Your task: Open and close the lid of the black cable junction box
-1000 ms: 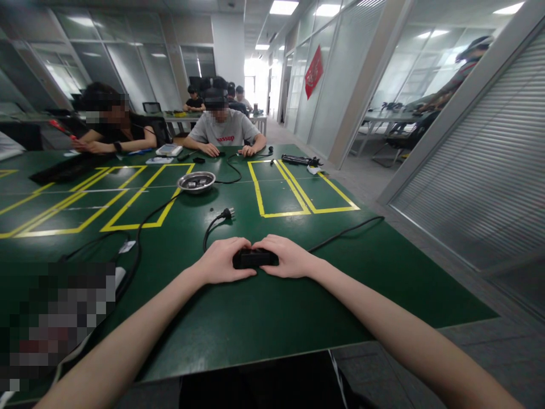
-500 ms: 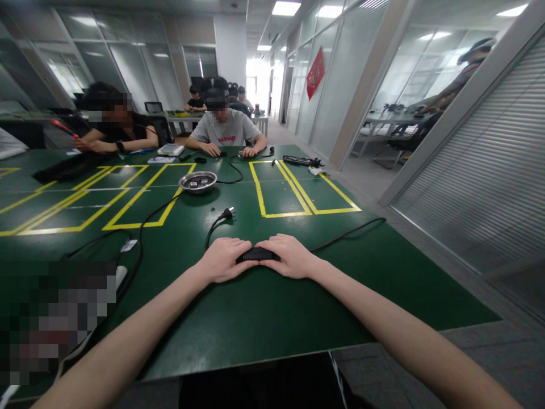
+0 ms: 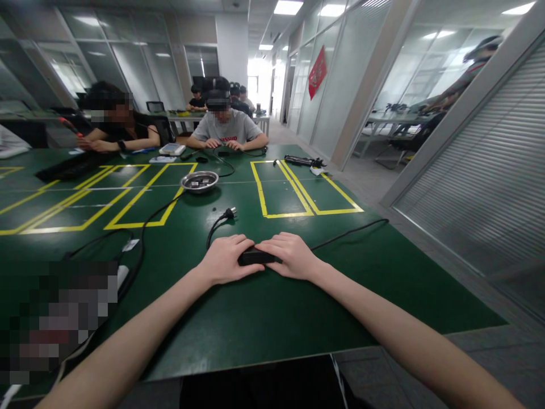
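Observation:
Between my hands is a black power adapter (image 3: 256, 257), low over the green tabletop. My left hand (image 3: 227, 258) grips its left end, thumb along the near side and fingers over the top. On the right end my right hand (image 3: 292, 255) has a similar grip, its fingertips close to the left hand's. A black cord with a plug (image 3: 230, 213) curves out beyond my left hand, prongs pointing right. Another black cord (image 3: 349, 233) runs from near my right hand toward the table's right side. The adapter's ends are hidden by my hands.
A metal bowl (image 3: 200, 182) holds small metal parts. Yellow tape outlines (image 3: 289, 215) mark the green table (image 3: 238, 335). A folded black tripod (image 3: 304, 161) lies far right. Across the table sit two people, one in a grey shirt (image 3: 232, 128). A blurred-out object lies at left.
The adapter has turned slightly between my hands, and my thumbs have shifted along it. Across the table, the grey-shirted person's hands have come closer together, with the black cable there drawn toward them.

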The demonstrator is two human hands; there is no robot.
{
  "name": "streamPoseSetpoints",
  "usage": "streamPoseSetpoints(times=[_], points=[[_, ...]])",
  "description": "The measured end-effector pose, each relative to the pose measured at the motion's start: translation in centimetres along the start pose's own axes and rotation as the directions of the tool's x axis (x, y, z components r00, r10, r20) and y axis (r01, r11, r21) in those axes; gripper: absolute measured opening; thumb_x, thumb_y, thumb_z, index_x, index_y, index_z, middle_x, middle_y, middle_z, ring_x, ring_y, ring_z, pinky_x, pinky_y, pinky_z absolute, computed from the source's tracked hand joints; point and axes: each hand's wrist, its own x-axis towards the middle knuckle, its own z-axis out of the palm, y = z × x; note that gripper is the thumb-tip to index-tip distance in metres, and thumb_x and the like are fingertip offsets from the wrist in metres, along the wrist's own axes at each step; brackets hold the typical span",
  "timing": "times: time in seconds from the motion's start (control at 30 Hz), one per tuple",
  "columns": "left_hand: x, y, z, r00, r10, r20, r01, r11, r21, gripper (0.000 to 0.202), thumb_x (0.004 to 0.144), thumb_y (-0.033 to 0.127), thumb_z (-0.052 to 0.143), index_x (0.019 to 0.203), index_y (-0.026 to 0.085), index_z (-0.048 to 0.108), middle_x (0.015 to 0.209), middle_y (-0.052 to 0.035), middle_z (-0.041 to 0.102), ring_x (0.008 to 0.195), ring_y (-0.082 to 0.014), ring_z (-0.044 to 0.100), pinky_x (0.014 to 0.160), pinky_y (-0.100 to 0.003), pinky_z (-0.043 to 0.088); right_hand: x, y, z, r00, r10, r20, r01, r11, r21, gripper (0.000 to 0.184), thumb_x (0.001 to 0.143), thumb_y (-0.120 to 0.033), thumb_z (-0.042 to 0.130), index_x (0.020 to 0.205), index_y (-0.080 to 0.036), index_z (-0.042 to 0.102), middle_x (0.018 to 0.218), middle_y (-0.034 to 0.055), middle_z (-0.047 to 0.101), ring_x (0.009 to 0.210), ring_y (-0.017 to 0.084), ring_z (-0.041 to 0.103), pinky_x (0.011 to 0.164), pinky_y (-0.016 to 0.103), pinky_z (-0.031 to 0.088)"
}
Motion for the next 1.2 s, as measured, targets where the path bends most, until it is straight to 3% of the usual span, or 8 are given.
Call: streamPoseSetpoints(times=[0.1, 0.23, 0.33, 0.4, 0.53, 0.7, 0.87, 1.2], points=[[0.0, 0.2, -0.1, 0.997, -0.074, 0.020, 0.076, 0.989, -0.127, 0.045, 0.098, 0.060, 0.049, 0.102, 0.020, 0.070, 0.088, -0.0054, 0.073, 0.078, -0.0217, 0.066, 0.070, -0.030, 0.047, -0.2, 0.2, 0.0, 0.999, -0.043, -0.009, 0.043, 0.998, -0.039, 0.033, 0.103, -0.030, 0.048, 0.130, -0.017, 0.063, 0.121, 0.0164, 0.073, 0.100, 0.027, 0.067, 0.082, 0.039, 0.050], [0.0, 0.0, 0.2, 0.965, -0.206, 0.161, 0.246, 0.924, -0.294, 0.049, 0.101, 0.057, 0.044, 0.080, 0.020, 0.070, 0.067, 0.0016, 0.065, 0.063, -0.0160, 0.058, 0.057, -0.025, 0.038, -0.1, 0.1, 0.1, 0.997, -0.074, 0.019, 0.075, 0.995, -0.073, 0.028, 0.103, -0.030, 0.049, 0.125, -0.017, 0.062, 0.116, 0.0156, 0.071, 0.101, 0.026, 0.066, 0.082, 0.037, 0.049], [0.0, -0.2, 0.5, 0.957, -0.195, 0.216, 0.274, 0.853, -0.445, 0.041, 0.092, 0.058, 0.060, 0.090, 0.018, 0.073, 0.075, 0.0010, 0.068, 0.067, -0.0161, 0.060, 0.058, -0.024, 0.040, 0.2, -0.1, 0.1, 0.996, 0.021, 0.092, -0.011, 0.994, -0.111, 0.025, 0.098, -0.029, 0.058, 0.121, -0.019, 0.061, 0.109, 0.0131, 0.071, 0.095, 0.025, 0.067, 0.079, 0.034, 0.048], [-0.1, -0.1, 0.6, 0.968, -0.204, 0.144, 0.248, 0.845, -0.475, 0.039, 0.089, 0.057, 0.066, 0.094, 0.018, 0.071, 0.080, 0.0001, 0.070, 0.071, -0.0169, 0.062, 0.061, -0.025, 0.043, 0.5, -0.2, 0.0, 0.977, 0.123, 0.172, -0.102, 0.987, -0.127, 0.028, 0.093, -0.024, 0.064, 0.121, -0.020, 0.061, 0.104, 0.0104, 0.072, 0.090, 0.023, 0.068, 0.074, 0.031, 0.046], [-0.1, 0.2, 0.5, 0.989, -0.145, -0.009, 0.137, 0.952, -0.272, 0.039, 0.086, 0.058, 0.072, 0.091, 0.020, 0.064, 0.079, 0.0008, 0.066, 0.071, -0.0176, 0.061, 0.063, -0.026, 0.043, 1.0, -0.3, -0.8, 0.917, 0.277, 0.286, -0.276, 0.960, -0.045, 0.029, 0.087, -0.018, 0.069, 0.115, -0.023, 0.063, 0.097, 0.0056, 0.074, 0.086, 0.023, 0.070, 0.067, 0.028, 0.041], [0.1, 0.2, 0.2, 0.999, 0.017, -0.049, -0.019, 0.999, -0.048, 0.035, 0.091, 0.055, 0.069, 0.092, 0.021, 0.062, 0.082, -0.0018, 0.066, 0.076, -0.0203, 0.063, 0.071, -0.030, 0.046, 0.8, -0.5, -1.5, 0.918, 0.265, 0.294, -0.310, 0.944, 0.117, 0.034, 0.081, -0.024, 0.075, 0.113, -0.024, 0.063, 0.091, 0.0016, 0.073, 0.080, 0.021, 0.069, 0.067, 0.027, 0.041], [0.0, -0.1, 0.1, 0.993, 0.077, -0.088, -0.078, 0.997, -0.005, 0.033, 0.094, 0.053, 0.065, 0.096, 0.020, 0.063, 0.085, -0.0039, 0.068, 0.079, -0.0208, 0.065, 0.074, -0.031, 0.048, 0.5, -0.5, -1.2, 0.914, 0.276, 0.298, -0.322, 0.940, 0.115, 0.019, 0.095, -0.033, 0.066, 0.110, -0.022, 0.062, 0.091, 0.0037, 0.073, 0.079, 0.022, 0.069, 0.066, 0.028, 0.040], [-0.1, -0.3, 0.3, 0.989, 0.124, -0.085, -0.125, 0.992, -0.005, 0.035, 0.102, 0.049, 0.053, 0.095, 0.017, 0.066, 0.084, -0.0061, 0.071, 0.077, -0.0204, 0.065, 0.068, -0.030, 0.048, 0.7, -0.6, -1.5, 0.905, 0.288, 0.313, -0.308, 0.951, 0.015, 0.025, 0.100, -0.044, 0.060, 0.110, -0.021, 0.063, 0.096, 0.0065, 0.076, 0.086, 0.024, 0.072, 0.069, 0.028, 0.041]])
